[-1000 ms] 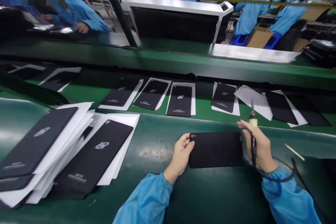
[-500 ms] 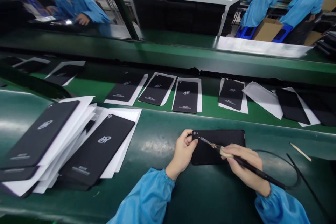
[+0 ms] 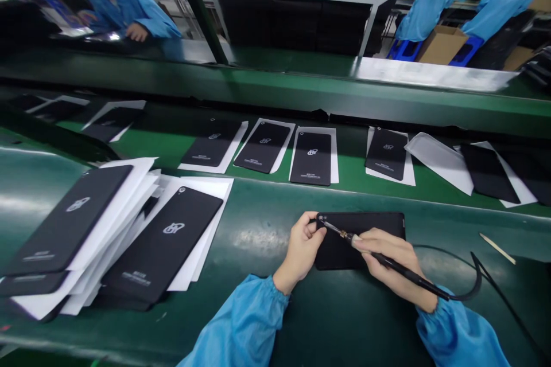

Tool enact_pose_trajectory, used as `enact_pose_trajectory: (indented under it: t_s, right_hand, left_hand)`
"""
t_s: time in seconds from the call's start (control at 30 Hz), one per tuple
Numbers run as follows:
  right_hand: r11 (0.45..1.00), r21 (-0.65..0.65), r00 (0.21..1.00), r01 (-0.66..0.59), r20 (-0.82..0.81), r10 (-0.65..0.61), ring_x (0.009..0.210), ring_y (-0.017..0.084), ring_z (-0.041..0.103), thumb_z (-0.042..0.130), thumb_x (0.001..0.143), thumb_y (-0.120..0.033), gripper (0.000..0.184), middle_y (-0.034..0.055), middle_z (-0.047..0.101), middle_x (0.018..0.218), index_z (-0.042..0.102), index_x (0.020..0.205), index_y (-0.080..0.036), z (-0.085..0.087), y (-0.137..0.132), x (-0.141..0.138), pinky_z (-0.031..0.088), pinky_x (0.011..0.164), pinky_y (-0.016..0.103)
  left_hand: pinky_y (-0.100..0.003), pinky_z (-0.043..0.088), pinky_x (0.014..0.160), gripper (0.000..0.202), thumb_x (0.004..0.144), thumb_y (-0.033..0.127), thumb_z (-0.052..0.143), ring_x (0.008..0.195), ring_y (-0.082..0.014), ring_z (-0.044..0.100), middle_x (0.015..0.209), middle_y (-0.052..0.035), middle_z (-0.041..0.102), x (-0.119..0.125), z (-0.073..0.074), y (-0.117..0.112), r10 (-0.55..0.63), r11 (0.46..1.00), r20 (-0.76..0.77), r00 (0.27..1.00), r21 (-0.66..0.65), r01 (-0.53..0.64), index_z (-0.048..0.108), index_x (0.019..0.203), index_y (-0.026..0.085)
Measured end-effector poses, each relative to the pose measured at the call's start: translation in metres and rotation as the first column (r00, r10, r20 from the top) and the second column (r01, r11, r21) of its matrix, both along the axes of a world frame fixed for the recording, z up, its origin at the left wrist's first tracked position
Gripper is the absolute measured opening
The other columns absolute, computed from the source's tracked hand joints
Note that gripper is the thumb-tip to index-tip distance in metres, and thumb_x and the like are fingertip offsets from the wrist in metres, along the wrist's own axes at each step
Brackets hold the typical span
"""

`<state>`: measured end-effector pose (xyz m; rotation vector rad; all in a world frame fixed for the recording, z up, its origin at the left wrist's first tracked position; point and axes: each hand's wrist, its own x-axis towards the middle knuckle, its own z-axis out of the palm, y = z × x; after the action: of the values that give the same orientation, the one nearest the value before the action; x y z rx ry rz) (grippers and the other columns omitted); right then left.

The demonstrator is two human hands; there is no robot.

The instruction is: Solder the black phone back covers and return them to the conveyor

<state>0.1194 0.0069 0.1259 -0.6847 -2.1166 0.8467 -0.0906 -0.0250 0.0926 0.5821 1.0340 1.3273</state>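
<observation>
Matte black phone back panel [image 3: 359,241]; rounded corners

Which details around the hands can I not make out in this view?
Head view:
Tip of the soldering iron: too small to tell whether it touches the black phone back panel.
Panel's left edge: partly hidden by the left hand.
Iron's grip: hidden by the right hand.

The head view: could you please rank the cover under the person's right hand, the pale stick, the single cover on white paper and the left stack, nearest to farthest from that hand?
From the right hand:
1. The black phone cover, under the hand.
2. The pale stick, to the right.
3. The single cover on white paper, left of centre.
4. The stack of covers, far left.
</observation>
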Motion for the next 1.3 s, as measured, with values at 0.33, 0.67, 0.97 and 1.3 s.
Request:
enact_pose_trajectory:
  t_s: [0.33,0.67,0.97,1.3]
  right_hand:
    - [0.997,-0.027,0.997,-0.077,0.027,0.078,0.091,0.017,0.068,0.059,0.089,-0.005,0.032,0.0078,0.069,0.103,0.069,0.114,-0.022,0.008,0.007,0.001,0.055,0.076,0.028]
    - [0.998,-0.014,0.997,-0.062,0.055,0.062,0.093,0.019,0.069,0.058,0.091,-0.011,0.029,0.0084,0.070,0.103,0.070,0.115,-0.023,0.018,0.017,0.003,0.058,0.079,0.030]
    - [0.996,-0.027,0.993,-0.086,0.082,0.088,0.094,0.019,0.070,0.060,0.091,-0.014,0.025,0.0073,0.071,0.103,0.072,0.112,-0.023,0.021,0.027,0.004,0.058,0.081,0.028]
    - [0.998,-0.040,0.999,-0.040,0.012,0.041,0.089,0.019,0.072,0.060,0.092,-0.013,0.024,0.0090,0.074,0.099,0.073,0.110,-0.021,0.020,0.015,0.000,0.060,0.079,0.029]
  left_hand:
    - [-0.020,0.050,0.058,0.027,0.077,0.022,0.073,0.060,-0.0118,0.067,0.075,0.0001,0.074,0.000,0.002,0.000,-0.020,1.000,0.001,1.000,-0.014,0.020,0.056,0.098,0.018]
    - [-0.020,0.049,0.057,0.027,0.077,0.024,0.074,0.058,-0.0114,0.065,0.072,0.0006,0.073,0.000,0.004,-0.001,-0.011,1.000,-0.002,1.000,-0.014,0.011,0.056,0.096,0.019]
    - [-0.022,0.052,0.059,0.028,0.077,0.025,0.075,0.062,-0.0131,0.068,0.075,-0.0012,0.074,0.000,-0.001,-0.001,-0.025,0.999,-0.003,1.000,-0.030,0.025,0.057,0.097,0.018]
    - [-0.021,0.051,0.059,0.029,0.076,0.025,0.076,0.060,-0.0126,0.067,0.074,-0.0003,0.074,0.000,0.000,-0.001,-0.020,0.999,0.001,1.000,-0.038,0.020,0.057,0.096,0.019]
